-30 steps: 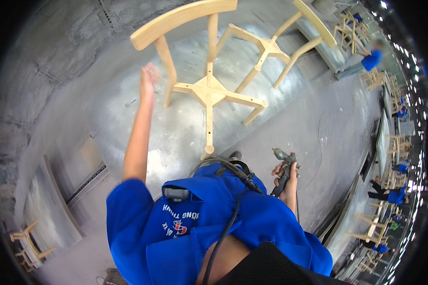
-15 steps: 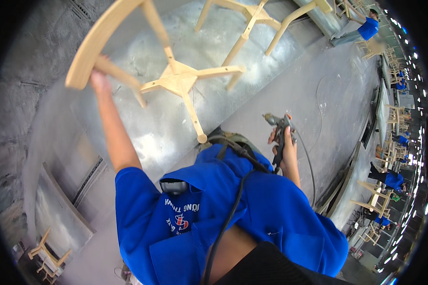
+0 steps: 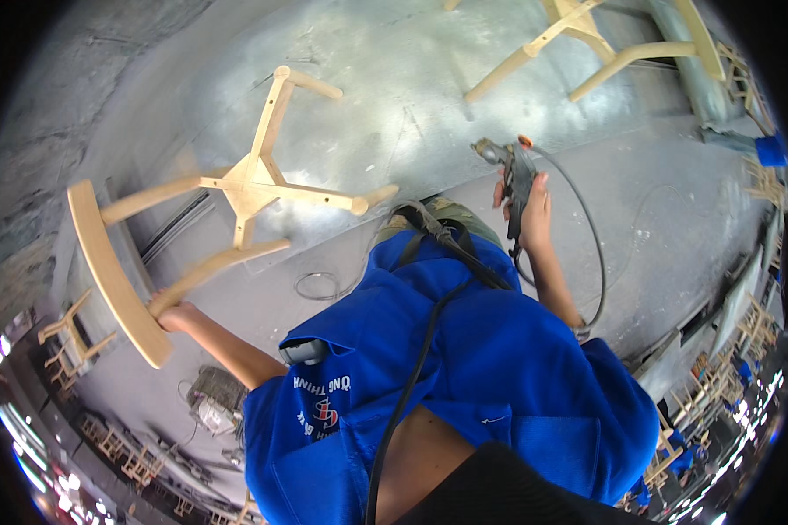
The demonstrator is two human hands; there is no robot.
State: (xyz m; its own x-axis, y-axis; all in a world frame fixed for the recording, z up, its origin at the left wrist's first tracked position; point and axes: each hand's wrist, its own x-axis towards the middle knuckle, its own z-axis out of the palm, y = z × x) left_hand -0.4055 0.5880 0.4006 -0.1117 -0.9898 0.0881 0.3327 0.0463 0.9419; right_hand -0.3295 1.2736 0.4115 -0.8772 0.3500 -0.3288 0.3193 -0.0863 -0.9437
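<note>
The head camera looked down over a person in a blue work shirt (image 3: pixel 464 385) standing at a grey, dusty workbench (image 3: pixel 385 96). The left hand (image 3: pixel 168 315) reached out to the left and was closed around one leg of an unfinished wooden chair frame (image 3: pixel 236 188), close to where that leg met the curved back rail (image 3: pixel 114 276). The frame was lifted and tipped on its side, its pale legs spreading out from a cross-shaped joint at the middle, and it hung over the left part of the bench, with the curved rail nearest the person and the other legs pointing away to the far side and the right. The right hand (image 3: pixel 530 210) was raised on the right, fingers wrapped tight round the grip of a dark power tool (image 3: pixel 510 171), whose nose pointed to the far left, well apart from the chair frame. A black cable (image 3: pixel 600 262) looped from the tool down along the right forearm. At the far right of the bench lay a second wooden chair frame (image 3: pixel 587 44), only partly in view. Small wooden chairs (image 3: pixel 70 337) stood on the floor at the near left, and more pale frames showed dimly along the right edge.
</note>
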